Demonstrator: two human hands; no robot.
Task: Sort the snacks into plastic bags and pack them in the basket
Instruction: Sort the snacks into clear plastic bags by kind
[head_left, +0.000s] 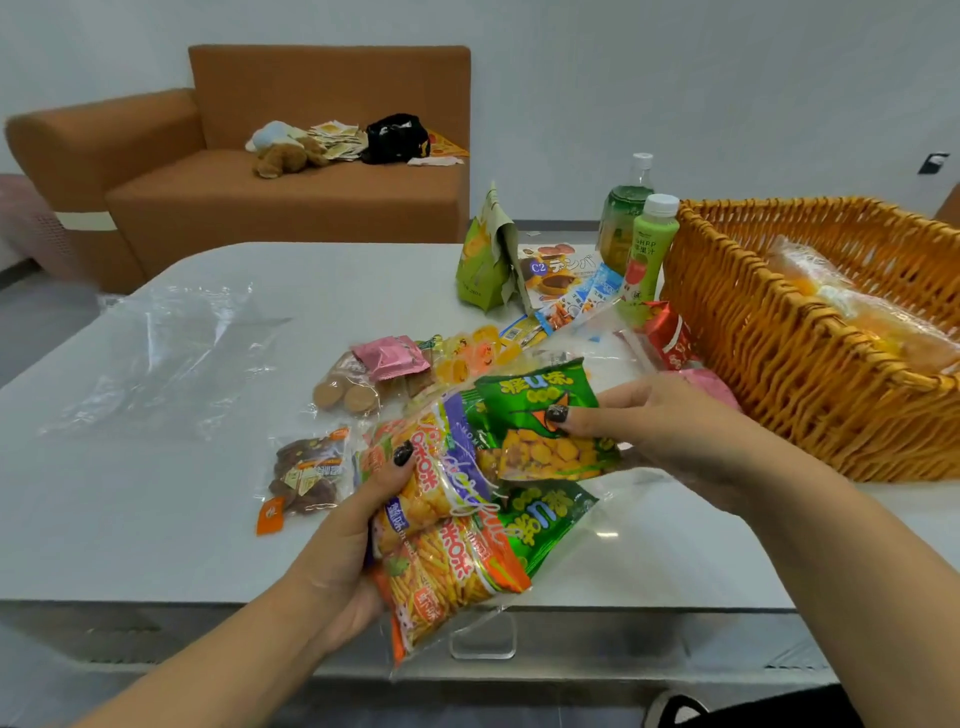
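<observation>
My left hand (358, 525) grips a clear plastic bag (467, 618) that holds orange snack packets (441, 571) and a green packet (545, 519). My right hand (660, 431) pinches another green snack packet (540, 415) at the bag's mouth, thumb on top. A woven orange basket (769, 364) stands at the right with a bagged bundle (852, 306) inside. Loose snacks lie on the white table (156, 519): a pink packet (389, 358), round biscuits (345, 395), a dark dried-fruit pack (309, 473), yellow sweets (467, 353).
An empty clear bag (166, 358) lies flat at the table's left. A green pouch (485, 260), a snack box (561, 270), a red packet (672, 338) and two bottles (644, 244) stand behind the basket's left end. An orange sofa (291, 197) with a plush toy sits beyond.
</observation>
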